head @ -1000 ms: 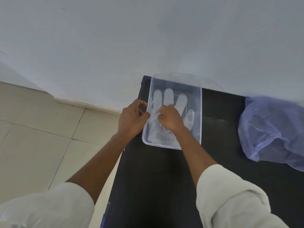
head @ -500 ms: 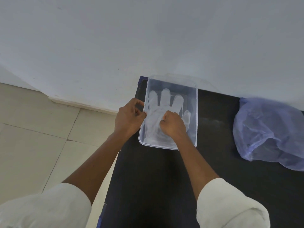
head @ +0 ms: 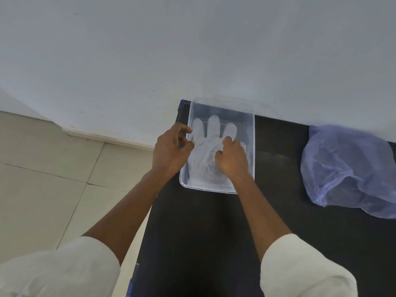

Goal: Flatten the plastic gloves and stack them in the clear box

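Fingertips [head: 227, 139] of right hand [head: 232, 158] curled down inside clear rectangular plastic box [head: 252, 151], pressing translucent white plastic glove [head: 206, 159] lying flat on its floor, glove fingers toward 12 o'clock. Left hand [head: 170, 152] at 9 o'clock of box, thumb and forefinger curled at the rim, seemingly pinching wall or glove edge; exact contact hard to tell. Box at far left corner of black tabletop [head: 214, 232]; crumpled bluish plastic bag [head: 349, 170] at 3 o'clock, well apart. Risk: thin film clinging to lifting fingers and wrinkling again; box near table edge, liable to slide under sideways push.
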